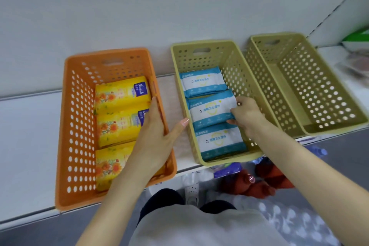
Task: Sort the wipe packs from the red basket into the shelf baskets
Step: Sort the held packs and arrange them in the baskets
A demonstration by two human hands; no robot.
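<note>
Wipe pack [211, 109], long axis nine-to-three, pinched at three o'clock end by right hand [247, 116]; left hand [155, 134] flat on orange basket [79, 126].

green-and-white glossy package [358, 39]: far right corner of white shelf [30, 126] | clear plastic bag [354, 66]: right edge, just beside

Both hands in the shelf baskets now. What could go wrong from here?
1. The orange basket sits at the front edge of the shelf; the left hand leaning on its wall could nudge it off.
2. The right hand pinches the middle blue pack, which lies tight against its neighbours; pulling it may drag them askew.
</note>
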